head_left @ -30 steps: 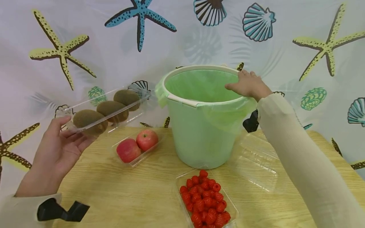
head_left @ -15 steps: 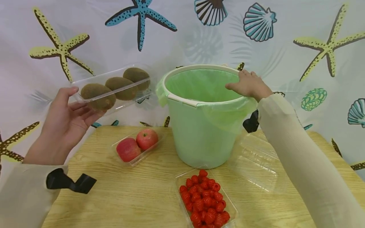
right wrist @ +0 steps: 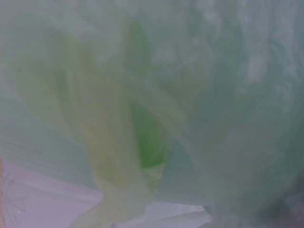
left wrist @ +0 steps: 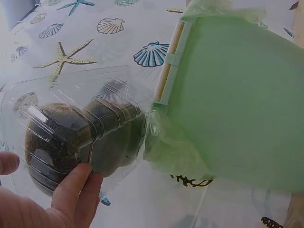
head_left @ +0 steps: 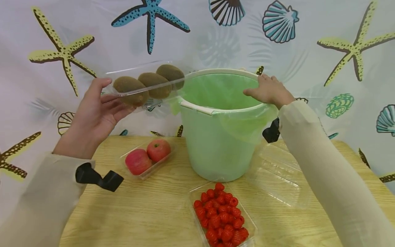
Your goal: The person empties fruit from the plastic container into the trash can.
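White cloth printed with sea creatures [head_left: 92, 20] is hung behind a pale wood-grain tabletop [head_left: 139, 216]. At left, a clear rectangular plastic tray [head_left: 124, 72] of three fuzzy brown kiwis [head_left: 154, 85] is gripped at its near end by the left hand [head_left: 98, 115], beside a round pale-green plastic bucket [head_left: 216, 144]. Its thin, slick walls will probably flex; underside support seems advisable. Bucket-rim contact is made by the right hand [head_left: 270, 90], thumb spread, nothing pinched.

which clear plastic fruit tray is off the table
The clear plastic tray of three brown kiwis, in the left hand; those of red apples and red raspberries rest on the wood-grained table.
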`<state>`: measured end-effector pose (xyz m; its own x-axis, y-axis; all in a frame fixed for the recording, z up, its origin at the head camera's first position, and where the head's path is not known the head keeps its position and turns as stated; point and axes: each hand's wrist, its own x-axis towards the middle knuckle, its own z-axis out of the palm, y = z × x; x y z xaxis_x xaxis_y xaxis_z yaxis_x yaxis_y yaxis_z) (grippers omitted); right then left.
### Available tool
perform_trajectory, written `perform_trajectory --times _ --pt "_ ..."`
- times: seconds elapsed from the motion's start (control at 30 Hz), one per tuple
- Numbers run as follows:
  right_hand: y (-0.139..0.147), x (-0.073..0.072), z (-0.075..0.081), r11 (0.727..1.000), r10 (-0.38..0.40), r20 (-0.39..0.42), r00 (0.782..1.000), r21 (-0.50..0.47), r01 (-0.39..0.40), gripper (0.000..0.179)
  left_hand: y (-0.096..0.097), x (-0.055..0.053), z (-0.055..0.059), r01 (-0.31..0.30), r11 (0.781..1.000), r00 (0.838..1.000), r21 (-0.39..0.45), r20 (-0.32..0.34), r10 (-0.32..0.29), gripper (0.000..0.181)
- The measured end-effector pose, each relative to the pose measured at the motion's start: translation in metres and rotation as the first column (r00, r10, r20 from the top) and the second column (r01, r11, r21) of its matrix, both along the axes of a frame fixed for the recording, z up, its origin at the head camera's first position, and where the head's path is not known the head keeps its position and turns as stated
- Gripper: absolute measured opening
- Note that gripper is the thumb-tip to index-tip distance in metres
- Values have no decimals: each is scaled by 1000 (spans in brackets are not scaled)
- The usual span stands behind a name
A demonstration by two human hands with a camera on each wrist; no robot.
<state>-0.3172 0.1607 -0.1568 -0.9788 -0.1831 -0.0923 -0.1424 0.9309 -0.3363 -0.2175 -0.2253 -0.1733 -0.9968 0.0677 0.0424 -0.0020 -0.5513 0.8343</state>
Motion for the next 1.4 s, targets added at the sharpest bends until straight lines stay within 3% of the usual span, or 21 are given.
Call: perform_trajectory --times 0.13,0.33,0.6,0.77,0.97,1.4 --pt "1 0 0 1000 1 -4 1000 -10 -1 84 15 -4 6 -39 996 999 -84 6 39 46" --pt "0 0 -1 1000 3 -7 1000 -15 -3 83 33 -8 9 -102 985 995 -141 -24 100 44" --pt "1 0 0 1000 -3 -15 1000 -14 3 83 53 -13 19 -95 970 995 -224 -52 85 43" --pt "2 0 0 1000 -8 -14 1000 -23 7 83 67 -18 26 -109 955 994 -276 -36 103 47" --pt "0 0 -2 999 -9 -25 1000 -33 8 83 82 -25 32 -150 925 988 -351 -20 153 52" --pt "1 -1 -3 999 -18 -30 999 -38 17 82 100 -33 33 -207 845 978 -493 -137 159 63"
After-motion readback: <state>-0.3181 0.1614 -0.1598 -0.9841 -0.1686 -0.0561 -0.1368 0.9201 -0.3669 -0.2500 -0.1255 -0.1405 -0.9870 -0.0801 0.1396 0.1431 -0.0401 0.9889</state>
